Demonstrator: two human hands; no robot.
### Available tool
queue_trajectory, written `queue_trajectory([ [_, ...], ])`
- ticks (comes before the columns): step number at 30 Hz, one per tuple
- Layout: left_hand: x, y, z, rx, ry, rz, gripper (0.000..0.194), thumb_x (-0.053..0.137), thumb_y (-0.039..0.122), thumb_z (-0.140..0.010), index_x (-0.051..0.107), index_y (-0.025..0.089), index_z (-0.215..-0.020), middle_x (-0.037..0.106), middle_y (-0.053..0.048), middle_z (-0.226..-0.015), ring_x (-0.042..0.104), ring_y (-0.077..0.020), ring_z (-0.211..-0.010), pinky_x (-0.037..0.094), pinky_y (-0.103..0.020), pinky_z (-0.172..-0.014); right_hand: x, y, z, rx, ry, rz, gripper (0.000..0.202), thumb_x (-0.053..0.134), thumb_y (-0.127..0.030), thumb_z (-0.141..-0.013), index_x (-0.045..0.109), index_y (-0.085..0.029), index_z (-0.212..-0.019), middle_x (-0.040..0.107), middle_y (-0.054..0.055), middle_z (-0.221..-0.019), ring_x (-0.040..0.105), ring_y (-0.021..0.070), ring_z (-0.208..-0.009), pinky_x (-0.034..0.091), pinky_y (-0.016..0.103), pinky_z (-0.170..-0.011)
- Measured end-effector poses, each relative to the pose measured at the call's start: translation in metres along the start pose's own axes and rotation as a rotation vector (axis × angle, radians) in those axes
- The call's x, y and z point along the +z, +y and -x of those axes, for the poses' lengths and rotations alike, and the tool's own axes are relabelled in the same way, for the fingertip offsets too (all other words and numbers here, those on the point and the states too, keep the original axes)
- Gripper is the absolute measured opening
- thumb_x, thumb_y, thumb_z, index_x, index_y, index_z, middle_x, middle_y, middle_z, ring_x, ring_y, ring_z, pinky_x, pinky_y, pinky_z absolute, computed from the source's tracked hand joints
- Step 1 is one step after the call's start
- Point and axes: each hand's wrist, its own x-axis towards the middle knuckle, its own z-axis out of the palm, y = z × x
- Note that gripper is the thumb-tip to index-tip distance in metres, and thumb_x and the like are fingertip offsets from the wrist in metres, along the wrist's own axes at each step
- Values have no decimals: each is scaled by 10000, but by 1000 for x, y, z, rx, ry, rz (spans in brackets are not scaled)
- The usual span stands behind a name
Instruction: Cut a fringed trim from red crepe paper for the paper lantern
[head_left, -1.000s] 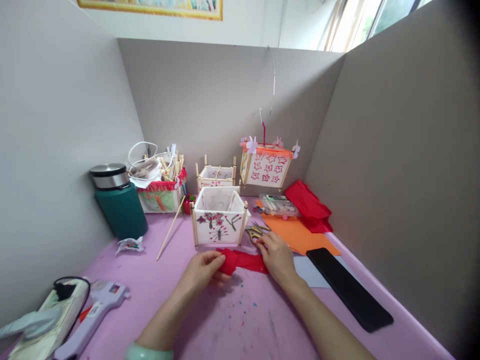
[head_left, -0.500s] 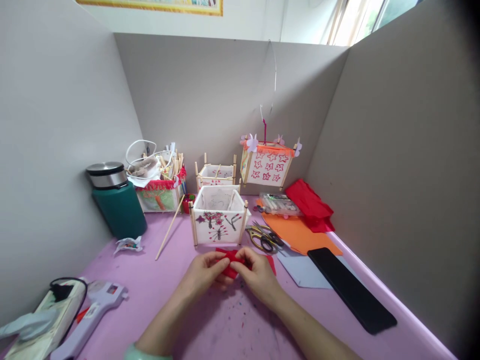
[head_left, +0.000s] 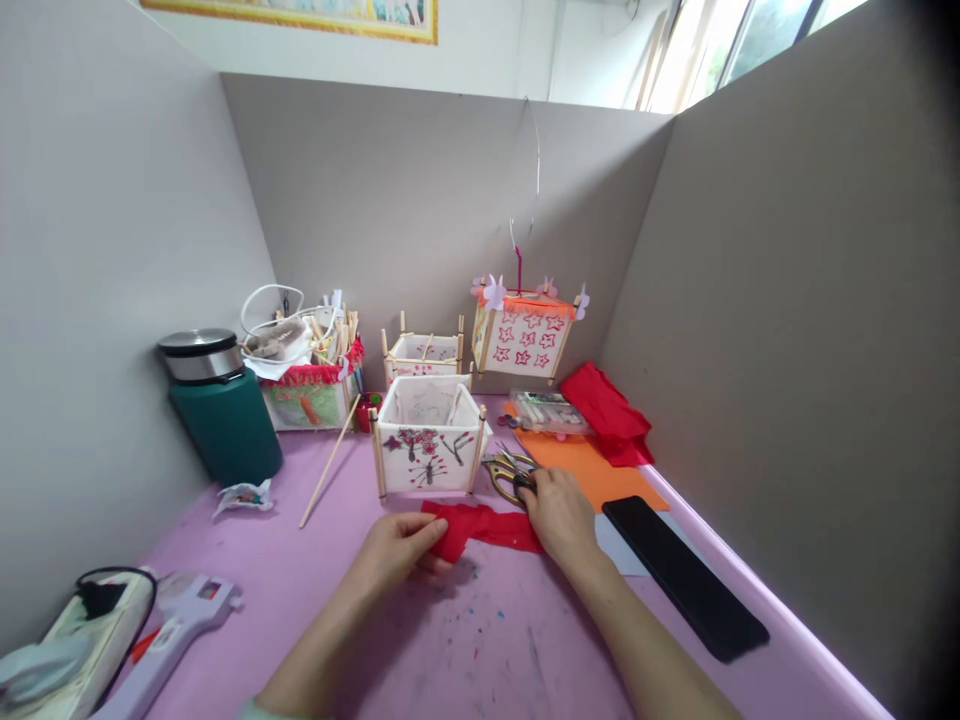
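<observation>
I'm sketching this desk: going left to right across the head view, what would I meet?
Power strip → green bottle → wooden stick → white box with drawings → scissors → right hand → flat black object.

Scissors (head_left: 514, 473), handles partly out of sight behind right fingers (head_left: 541, 483)

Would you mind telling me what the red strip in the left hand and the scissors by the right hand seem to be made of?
The red strip looks like matte cloth or perhaps crepe paper: it lies limp and creased, without gloss. The scissors seem to be metal where they gleam gold, elsewhere perhaps black plastic, though partly hidden.
</observation>
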Motion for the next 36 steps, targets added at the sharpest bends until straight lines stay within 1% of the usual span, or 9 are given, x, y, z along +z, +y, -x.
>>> queue_trajectory([
  [5, 0, -2, -2, 7, 10, -2, 554, 784, 579, -456, 657, 112, -726, 676, -43, -558, 646, -171, -507, 492, -256, -481, -6, 3, -1, 65, -55, 51, 94, 588, -163, -779, 632, -150, -861, 630, 148, -924, 496, 310, -983, 378, 378, -767],
  [9, 0, 1, -1, 6, 12, -14, 573, 776, 588, -462, 669, 108, -757, 686, -52, -578, 656, -179, -526, 491, -254, -485, -11, 6, -3, 139, -105, -38, 115, 585, -155, -754, 616, -141, -864, 633, 148, -857, 535, 319, -915, 377, 404, -750],
  [14, -2, 6, 2, 12, 65, -24, 540, 772, 550, -518, 686, 103, -810, 712, -76, -635, 660, -174, -537, 480, -241, -486, -21, 16, -14, 214, -187, -342, 249, 541, -318, -816, 567, -159, -1005, 626, 61, -752, 571, 199, -681, 417, 305, -623],
  [17, -2, 10, 7, 34, 60, -22, 515, 773, 520, -548, 698, 108, -847, 724, -79, -678, 665, -168, -553, 484, -235, -504, -32, 14, -15, 165, -254, -758, 343, 459, -412, -871, 496, -193, -1132, 615, 35, -848, 479, 106, -537, 382, 231, -508],
  [21, -1, 14, 11, 51, 54, -13, 463, 785, 475, -560, 713, 109, -835, 727, -77, -691, 665, -161, -558, 467, -219, -509, -49, 1, -4, 62, -470, -1601, 431, 657, -381, -768, 512, -219, -1140, 576, 22, -922, 345, 38, -488, 282, 177, -441],
  [23, -1, 14, 11, 45, 59, -13, 450, 792, 473, -550, 713, 101, -792, 725, -81, -680, 664, -163, -558, 461, -217, -507, -55, -4, 4, 20, -582, -1723, 464, 712, -363, -728, 519, -223, -1126, 580, 20, -886, 370, 44, -506, 271, 170, -434],
  [29, -6, 12, 8, 45, 33, -44, 494, 762, 531, -573, 703, 104, -814, 728, -84, -684, 669, -155, -578, 477, -213, -527, -55, -17, 20, -175, -839, -1583, 446, 731, -388, -723, 468, -258, -1059, 609, -7, -765, 380, 51, -478, 231, 161, -408],
  [32, -7, 13, 10, 40, 17, -46, 543, 731, 571, -596, 697, 107, -875, 733, -89, -715, 669, -157, -579, 492, -223, -518, -49, -24, 20, -174, -859, -1361, 422, 741, -356, -711, 502, -214, -1028, 571, -30, -709, 438, 71, -570, 307, 176, -499],
  [36, -7, 15, 14, 46, -4, -34, 553, 701, 570, -638, 690, 100, -930, 732, -91, -716, 658, -151, -554, 501, -228, -495, -39, -29, 18, -189, -864, -1070, 366, 718, -325, -716, 548, -205, -1016, 547, -29, -782, 474, 98, -661, 343, 210, -571],
])
